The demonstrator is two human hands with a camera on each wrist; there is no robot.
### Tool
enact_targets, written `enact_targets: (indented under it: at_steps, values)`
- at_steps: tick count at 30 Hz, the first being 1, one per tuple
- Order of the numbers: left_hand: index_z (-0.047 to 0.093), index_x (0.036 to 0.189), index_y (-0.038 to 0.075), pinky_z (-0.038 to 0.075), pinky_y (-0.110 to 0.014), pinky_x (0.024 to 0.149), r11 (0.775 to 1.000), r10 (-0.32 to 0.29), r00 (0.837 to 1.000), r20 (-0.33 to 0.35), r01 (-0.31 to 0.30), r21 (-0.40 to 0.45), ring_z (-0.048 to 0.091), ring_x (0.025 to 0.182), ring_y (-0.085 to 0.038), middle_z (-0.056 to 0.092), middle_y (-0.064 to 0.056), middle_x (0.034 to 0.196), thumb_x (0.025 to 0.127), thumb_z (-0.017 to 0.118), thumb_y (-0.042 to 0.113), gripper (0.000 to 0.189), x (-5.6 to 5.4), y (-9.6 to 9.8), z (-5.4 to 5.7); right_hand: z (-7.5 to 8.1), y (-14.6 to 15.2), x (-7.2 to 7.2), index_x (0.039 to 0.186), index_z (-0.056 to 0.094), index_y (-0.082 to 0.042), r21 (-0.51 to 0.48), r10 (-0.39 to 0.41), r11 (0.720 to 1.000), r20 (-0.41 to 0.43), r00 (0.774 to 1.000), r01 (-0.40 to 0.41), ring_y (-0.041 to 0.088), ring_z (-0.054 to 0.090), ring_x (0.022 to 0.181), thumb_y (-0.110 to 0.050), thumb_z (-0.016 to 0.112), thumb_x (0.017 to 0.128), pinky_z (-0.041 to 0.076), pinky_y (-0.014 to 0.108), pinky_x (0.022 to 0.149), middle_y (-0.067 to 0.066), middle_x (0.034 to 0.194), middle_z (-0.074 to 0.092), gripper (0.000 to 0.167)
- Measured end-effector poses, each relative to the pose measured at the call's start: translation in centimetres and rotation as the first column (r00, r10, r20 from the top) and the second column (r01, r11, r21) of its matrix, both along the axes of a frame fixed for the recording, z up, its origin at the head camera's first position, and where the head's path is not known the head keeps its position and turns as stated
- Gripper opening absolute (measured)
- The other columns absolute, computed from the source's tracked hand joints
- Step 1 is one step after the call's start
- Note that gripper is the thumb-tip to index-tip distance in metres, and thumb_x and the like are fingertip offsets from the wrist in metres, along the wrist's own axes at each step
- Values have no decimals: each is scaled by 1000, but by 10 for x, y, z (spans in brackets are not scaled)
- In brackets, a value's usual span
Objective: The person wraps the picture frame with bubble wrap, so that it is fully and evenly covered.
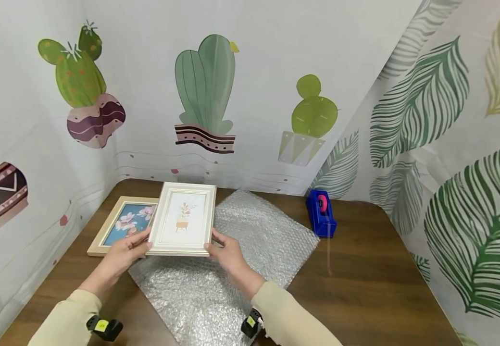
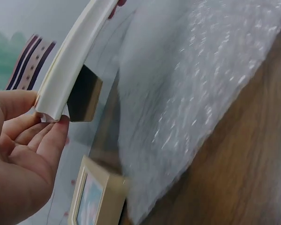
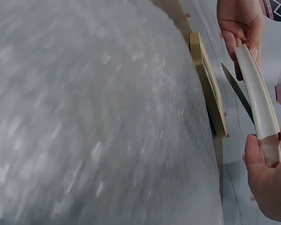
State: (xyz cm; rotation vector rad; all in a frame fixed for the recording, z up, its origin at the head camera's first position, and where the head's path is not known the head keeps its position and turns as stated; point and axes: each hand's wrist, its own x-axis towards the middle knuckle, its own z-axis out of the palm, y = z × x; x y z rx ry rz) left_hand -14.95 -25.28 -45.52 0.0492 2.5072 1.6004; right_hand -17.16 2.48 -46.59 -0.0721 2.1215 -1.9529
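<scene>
Both hands hold a white picture frame up over the table, its print of a potted plant facing the head camera. My left hand pinches the lower left corner, thumb in front and fingers behind. At the lower right corner, my right hand grips the same way. A dark stand flap juts from the frame's back in both wrist views. Below lies a sheet of bubble wrap, set diagonally on the table. A second picture frame, pale wood with pink flowers on blue, is partly hidden behind the white one.
A blue tape dispenser with a pink core stands at the back right, a strip of clear tape trailing from it. The brown wooden table meets a hanging cloth printed with cacti and leaves.
</scene>
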Motion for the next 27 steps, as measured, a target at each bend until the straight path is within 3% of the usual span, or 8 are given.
enact_targets:
  at_steps: [1,3,5,7,12,17,23,27]
  values:
    - [35,155,-3,52,-13,91,1000,3,1000,-1,-3,-18,57,126,1,40,-28,156,105,59,23,62,0,4,0,-1,6,1,151,47,-2,5,3,1000,4,1000,-3,32,72,113,-11,67,96,63,30,90,24,150,54,59]
    - [36,155,-1,56,-27,100,999,3,1000,12,-3,-49,56,137,-20,43,-26,155,104,60,25,62,0,11,-1,-2,16,2,151,47,-1,4,6,1000,2,1000,-6,33,74,110,-10,67,95,63,31,88,27,149,54,59]
    - [36,155,0,53,-42,109,998,1,1000,24,0,-55,48,143,-39,45,-25,155,104,60,25,62,0,19,-1,-3,26,4,150,47,1,5,5,1000,-5,1000,-5,33,74,107,-8,68,95,64,32,86,29,149,53,60]
    - [37,155,0,49,-53,112,999,-6,999,32,7,-54,47,142,-45,46,-26,153,104,61,23,61,0,29,-2,-4,36,6,149,47,3,12,4,1000,-17,1000,-4,34,74,107,-7,68,95,64,33,86,31,148,52,59]
    - [43,149,-5,55,-51,104,999,-3,999,36,5,-35,60,130,-45,47,-28,151,100,65,16,58,-1,56,-5,-5,62,13,148,47,4,53,-2,999,-41,999,4,35,72,111,-6,68,96,64,36,87,32,147,53,58]
    - [49,145,-7,60,-45,96,999,15,1000,20,-14,-35,66,121,-43,55,-32,144,96,69,12,55,0,76,-14,-8,79,20,147,50,4,89,-15,996,-49,999,19,23,72,104,-7,70,95,63,36,84,32,143,58,57]
    - [55,139,-9,62,-33,82,999,29,1000,-9,-29,-44,72,109,-39,62,-33,135,92,72,7,53,2,91,-19,-15,90,26,145,48,9,109,-33,993,-53,998,38,30,71,110,-5,70,94,63,32,85,34,140,58,57]
    - [56,136,-12,63,-32,82,999,35,999,-24,-35,-19,72,109,-42,63,-34,133,90,73,3,51,3,100,-23,-21,95,28,144,49,11,129,-54,990,-44,998,59,30,71,109,-4,70,94,63,32,86,34,138,59,56]
